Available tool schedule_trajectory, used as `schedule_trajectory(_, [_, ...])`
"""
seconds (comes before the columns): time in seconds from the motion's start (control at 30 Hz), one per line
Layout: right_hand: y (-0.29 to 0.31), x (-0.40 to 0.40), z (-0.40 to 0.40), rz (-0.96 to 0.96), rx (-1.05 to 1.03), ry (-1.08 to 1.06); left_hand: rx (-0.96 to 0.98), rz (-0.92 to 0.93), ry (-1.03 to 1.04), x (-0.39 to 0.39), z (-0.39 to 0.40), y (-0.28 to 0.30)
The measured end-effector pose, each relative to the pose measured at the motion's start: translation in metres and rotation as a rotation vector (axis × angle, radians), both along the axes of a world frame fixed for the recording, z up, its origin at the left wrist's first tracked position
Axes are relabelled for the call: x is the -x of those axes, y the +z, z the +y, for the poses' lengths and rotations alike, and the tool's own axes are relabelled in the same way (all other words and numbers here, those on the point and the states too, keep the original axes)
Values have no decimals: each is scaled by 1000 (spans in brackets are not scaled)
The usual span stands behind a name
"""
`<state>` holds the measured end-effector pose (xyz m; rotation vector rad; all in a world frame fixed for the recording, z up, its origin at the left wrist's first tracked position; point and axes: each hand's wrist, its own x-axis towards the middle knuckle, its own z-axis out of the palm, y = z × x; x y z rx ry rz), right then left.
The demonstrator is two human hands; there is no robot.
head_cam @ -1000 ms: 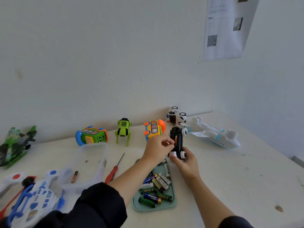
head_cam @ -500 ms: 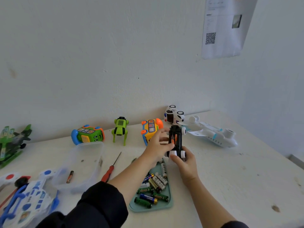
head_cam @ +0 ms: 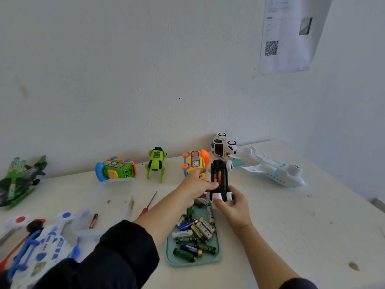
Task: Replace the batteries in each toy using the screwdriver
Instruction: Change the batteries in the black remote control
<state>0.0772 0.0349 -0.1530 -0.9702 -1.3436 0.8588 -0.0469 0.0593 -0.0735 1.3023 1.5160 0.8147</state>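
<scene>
A black toy car (head_cam: pixel 220 176) with white wheels is held belly-up above the table, its open battery bay showing orange-striped batteries. My right hand (head_cam: pixel 234 209) grips its near end by the wheels. My left hand (head_cam: pixel 193 185) reaches in from the left, and its thumb presses on the batteries in the bay. A red-handled screwdriver (head_cam: pixel 148 203) lies on the table left of my left forearm. Under my hands, a teal tray (head_cam: pixel 217 250) holds several loose batteries (head_cam: pixel 193 235).
A clear plastic tub (head_cam: pixel 113 197) stands at the left with one battery (head_cam: pixel 93 221) beside it. Along the wall stand a green helicopter (head_cam: pixel 18 180), a green toy phone (head_cam: pixel 116 168), a green robot dog (head_cam: pixel 156 163), a yellow bus (head_cam: pixel 194 161), a police car (head_cam: pixel 224 147) and a white plane (head_cam: pixel 275 172). A blue-white toy (head_cam: pixel 41 243) lies near left.
My left hand has gone from pinching a battery at the bay to pressing with the thumb lower on the car's underside. The car stays in my right hand.
</scene>
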Motion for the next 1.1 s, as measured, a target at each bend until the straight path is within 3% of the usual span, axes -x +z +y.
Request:
schedule_trajectory(0.1, [0, -1, 1, 21, 22, -34, -35, 300, -112, 19, -12, 20])
schedule_trajectory(0.17, [-1, -3, 3, 43, 41, -58, 8, 607, -195, 39, -23, 37])
schedule_trajectory(0.23, [-2, -4, 3, 56, 52, -57, 145, 914, -267, 62, -33, 46])
schedule_trajectory(0.33, [-2, -2, 2, 56, 60, -60, 389, 1090, -285, 83, -50, 39])
schedule_trajectory(0.43, [-2, -2, 2, 40, 63, -78, 505, 1097, -298, 86, -65, 19])
schedule_trajectory(0.57, [-4, -3, 2, -8, 50, -78, 504, 1065, -274, 91, -64, 12])
schedule_trajectory(0.63, [-4, -2, 0, -43, 22, -74, 410, 1037, -229, 91, -59, 23])
schedule_trajectory(0.7, [-3, 1, -2, -83, 0, -69, 164, 937, -151, 83, -52, 34])
schedule_trajectory(0.8, [-3, 4, -4, -140, -35, -78, -168, 549, -40, 53, -39, 44])
schedule_trajectory(0.9, [-2, 6, -8, -201, -68, -108, -257, 355, -44, 22, -29, 41])
schedule_trajectory(1.1, [-2, 4, -10, -256, -103, -138, -288, 409, -22, -5, -15, 24])
